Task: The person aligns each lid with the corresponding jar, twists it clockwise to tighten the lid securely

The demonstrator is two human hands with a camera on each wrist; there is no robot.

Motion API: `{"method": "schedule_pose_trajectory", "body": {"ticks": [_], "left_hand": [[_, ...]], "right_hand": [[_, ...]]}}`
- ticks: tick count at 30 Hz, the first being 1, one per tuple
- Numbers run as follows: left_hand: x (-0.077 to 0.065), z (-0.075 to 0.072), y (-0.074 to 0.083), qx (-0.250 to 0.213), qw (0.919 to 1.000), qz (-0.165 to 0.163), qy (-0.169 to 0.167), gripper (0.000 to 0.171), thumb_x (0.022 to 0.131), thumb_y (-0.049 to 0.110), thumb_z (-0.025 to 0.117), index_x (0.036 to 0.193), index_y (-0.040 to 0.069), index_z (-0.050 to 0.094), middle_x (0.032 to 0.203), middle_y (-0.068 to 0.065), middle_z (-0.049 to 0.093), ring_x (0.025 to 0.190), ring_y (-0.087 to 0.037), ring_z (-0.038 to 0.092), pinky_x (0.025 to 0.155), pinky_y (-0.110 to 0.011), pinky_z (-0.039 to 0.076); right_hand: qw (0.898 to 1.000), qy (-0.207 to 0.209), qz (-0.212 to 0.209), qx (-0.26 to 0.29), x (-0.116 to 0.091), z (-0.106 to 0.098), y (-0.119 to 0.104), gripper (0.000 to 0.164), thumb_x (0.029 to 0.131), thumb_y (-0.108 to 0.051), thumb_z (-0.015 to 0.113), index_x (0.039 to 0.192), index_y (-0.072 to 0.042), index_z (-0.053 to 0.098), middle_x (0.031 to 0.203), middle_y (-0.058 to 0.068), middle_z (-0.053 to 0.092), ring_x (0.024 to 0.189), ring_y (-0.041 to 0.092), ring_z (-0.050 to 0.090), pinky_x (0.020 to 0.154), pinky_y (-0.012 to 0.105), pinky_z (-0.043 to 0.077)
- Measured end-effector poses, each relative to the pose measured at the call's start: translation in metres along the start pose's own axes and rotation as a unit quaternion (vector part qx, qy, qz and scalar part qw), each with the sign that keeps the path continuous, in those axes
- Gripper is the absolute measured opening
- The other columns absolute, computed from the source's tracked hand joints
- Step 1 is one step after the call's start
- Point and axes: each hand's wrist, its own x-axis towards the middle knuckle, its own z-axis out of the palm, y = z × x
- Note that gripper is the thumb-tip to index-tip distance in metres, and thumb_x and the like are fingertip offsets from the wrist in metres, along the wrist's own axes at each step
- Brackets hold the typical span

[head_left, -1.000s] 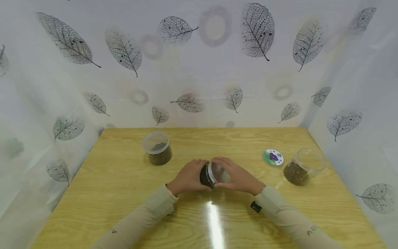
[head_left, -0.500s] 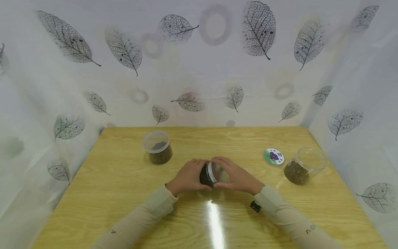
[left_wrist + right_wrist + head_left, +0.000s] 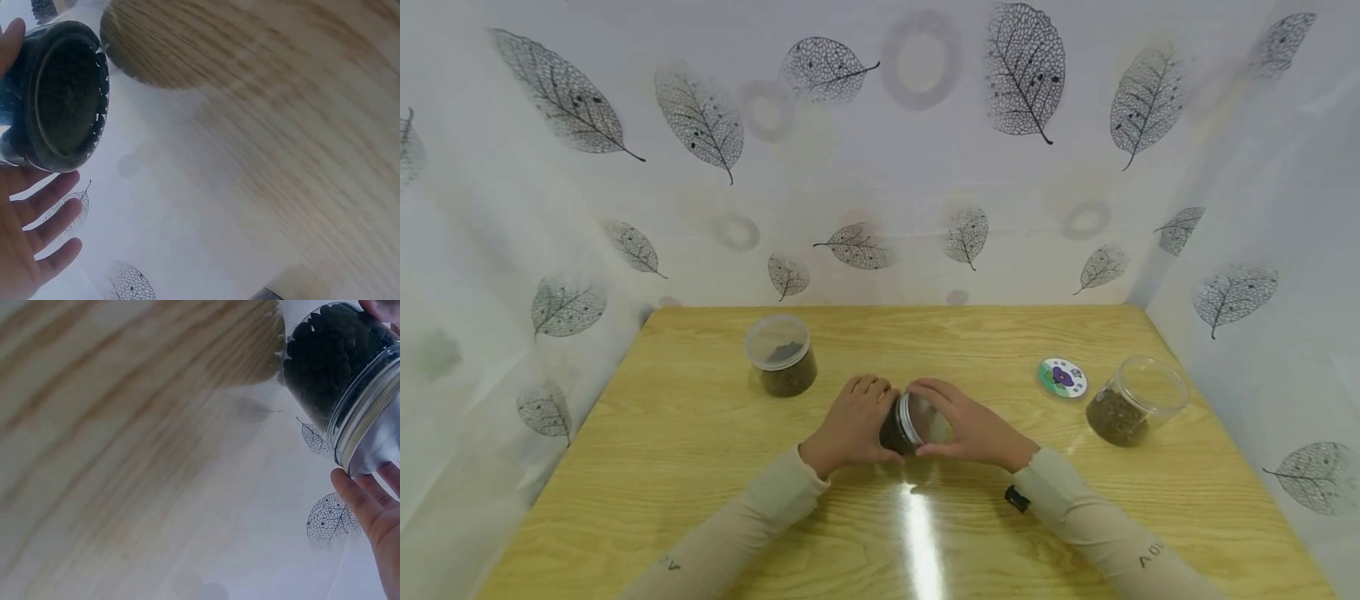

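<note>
A clear jar (image 3: pixel 895 427) of dark contents lies tilted between both hands in the head view, its silver lid (image 3: pixel 912 421) facing right. My left hand (image 3: pixel 852 421) holds the body, thumb on the near side and fingers on the far side. The left wrist view shows the round base of the jar (image 3: pixel 67 97), a thumb against it and several spread fingers (image 3: pixel 56 215). My right hand (image 3: pixel 973 427) grips the lid end, and the right wrist view shows fingertips at the rim of the lid (image 3: pixel 375 419). The palms hide part of the jar.
A lidded jar (image 3: pixel 788 379) of brown contents stands at the back left of the wooden table (image 3: pixel 662 417). Toward the right are a round lid with a purple flower (image 3: pixel 1062 379) and an uncovered jar (image 3: pixel 1116 417). A leaf-printed curtain (image 3: pixel 880 167) surrounds the table.
My left hand has shifted slightly, its fingers lifting and spreading a little at the far side of the jar. The right hand keeps its place on the lid.
</note>
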Motion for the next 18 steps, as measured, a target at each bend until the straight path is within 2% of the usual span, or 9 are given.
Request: {"method": "schedule_pose_trajectory", "body": {"ticks": [6, 9, 18], "left_hand": [[0.000, 0.000, 0.000, 0.015, 0.9997, 0.009, 0.016, 0.098, 0.051, 0.082, 0.066, 0.120, 0.014, 0.057, 0.108, -0.001, 0.058, 0.105, -0.021, 0.054, 0.096, -0.038, 0.044], [0.000, 0.000, -0.001, 0.012, 0.9997, 0.012, 0.018, 0.098, 0.050, 0.082, 0.067, 0.121, 0.014, 0.056, 0.107, 0.000, 0.058, 0.105, -0.021, 0.054, 0.095, -0.038, 0.044], [0.000, -0.001, -0.002, 0.004, 0.9997, 0.015, 0.019, 0.098, 0.051, 0.080, 0.068, 0.121, 0.013, 0.056, 0.108, 0.000, 0.059, 0.105, -0.020, 0.054, 0.095, -0.038, 0.044]], "right_hand": [[0.999, -0.033, 0.015, -0.017, -0.003, -0.009, 0.001, 0.097, 0.070, -0.047, 0.079, 0.146, -0.012, 0.031, 0.145, 0.009, 0.038, 0.130, 0.024, 0.043, 0.097, 0.038, 0.047], [0.999, -0.042, 0.010, -0.026, -0.004, -0.012, 0.003, 0.101, 0.066, -0.044, 0.082, 0.146, -0.012, 0.030, 0.144, 0.009, 0.039, 0.130, 0.025, 0.043, 0.099, 0.040, 0.046], [0.996, -0.047, -0.032, -0.072, -0.003, -0.016, 0.005, 0.096, 0.067, -0.038, 0.082, 0.145, -0.011, 0.032, 0.139, 0.010, 0.045, 0.126, 0.025, 0.047, 0.102, 0.040, 0.044]]}}
